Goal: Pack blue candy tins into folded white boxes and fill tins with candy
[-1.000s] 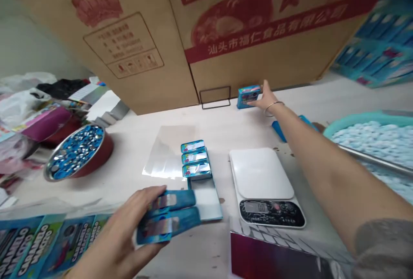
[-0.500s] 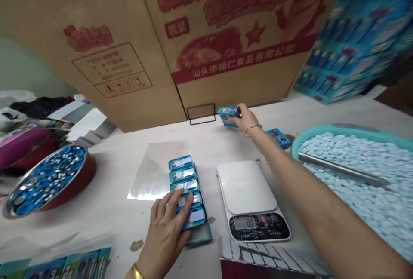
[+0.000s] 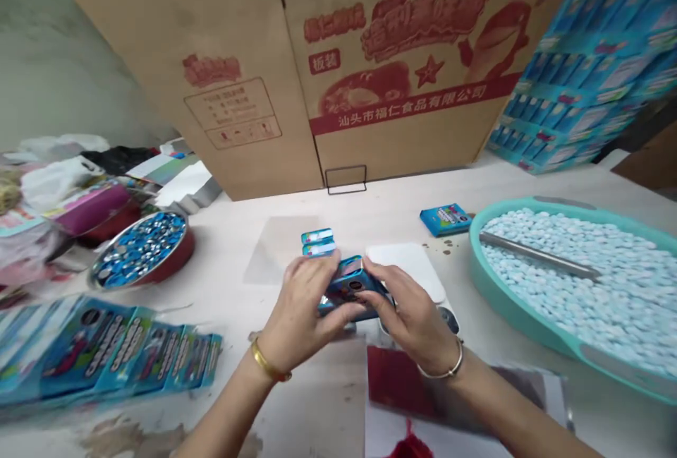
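Note:
Close together at the middle of the view, my left hand (image 3: pixel 307 303) and my right hand (image 3: pixel 417 313) hold a small blue candy box (image 3: pixel 353 274) between their fingers and thumbs. Both hands are closed on its ends. Just behind and under my left fingers, a row of similar blue boxes (image 3: pixel 317 236) stands; most of it is hidden by the hands. A white digital scale (image 3: pixel 410 260) lies beneath and beyond my right hand, its display mostly covered. A clear plastic sheet (image 3: pixel 275 250) lies flat to the left of the row.
A teal basin (image 3: pixel 481 288) of pale blue candies with a metal scoop (image 3: pixel 539 257) stands right. Another blue box (image 3: pixel 447 219) lies beside it. Left are a bowl (image 3: pixel 187 250) of blue wrapped pieces and packed cartons (image 3: pixel 116 352). A cardboard box (image 3: pixel 254 91) and a wire stand (image 3: pixel 346 183) are behind.
My right hand has come back from the far side of the table with the blue box. My left hand has left the row and joined it on the box. The head view has shifted.

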